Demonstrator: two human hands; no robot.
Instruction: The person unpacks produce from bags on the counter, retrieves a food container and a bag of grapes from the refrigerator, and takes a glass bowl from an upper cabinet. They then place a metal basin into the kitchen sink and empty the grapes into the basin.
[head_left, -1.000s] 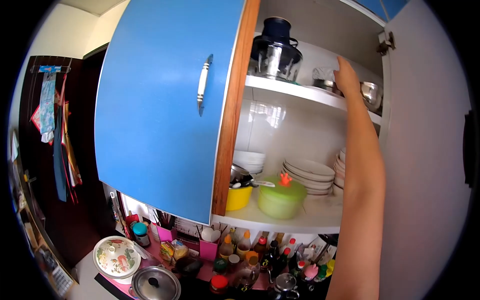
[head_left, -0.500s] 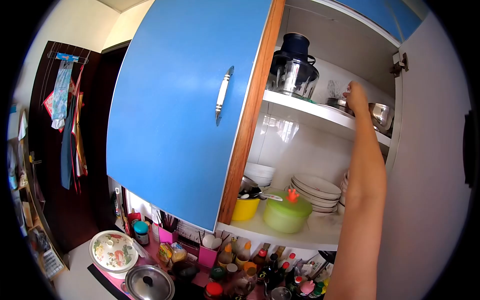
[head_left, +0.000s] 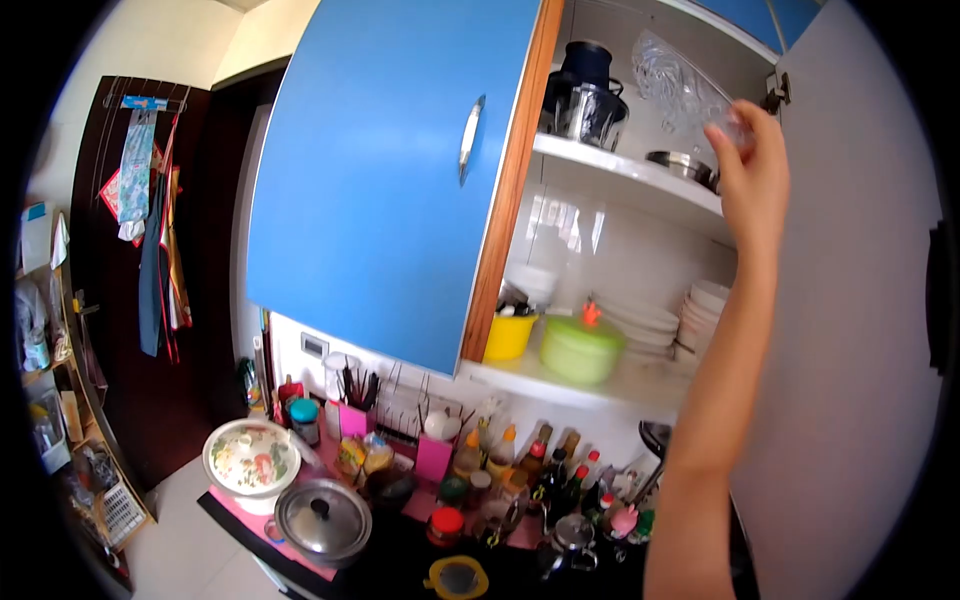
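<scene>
One hand is in view, apparently my right hand (head_left: 755, 165), raised at the upper shelf (head_left: 620, 165) of the open cabinet. Its thumb and fingers are closed round the right end of a clear, crinkled plastic bag (head_left: 680, 90), which stretches up and left from them. Just below the bag, a round metal container (head_left: 682, 165) sits on the shelf. To its left stands a dark blue appliance with a clear jug (head_left: 590, 110). My other hand is out of view.
A blue cabinet door (head_left: 380, 180) covers the left part. On the lower shelf are a green lidded pot (head_left: 582, 350), a yellow container (head_left: 508, 338) and stacked plates (head_left: 640, 325). Below are several bottles, a metal-lidded pot (head_left: 322, 520) and a floral lidded pot (head_left: 250, 458).
The plastic bag has come up off the shelf in my hand and now hangs extended above the metal container. My hand has moved right and up, and the view has shifted.
</scene>
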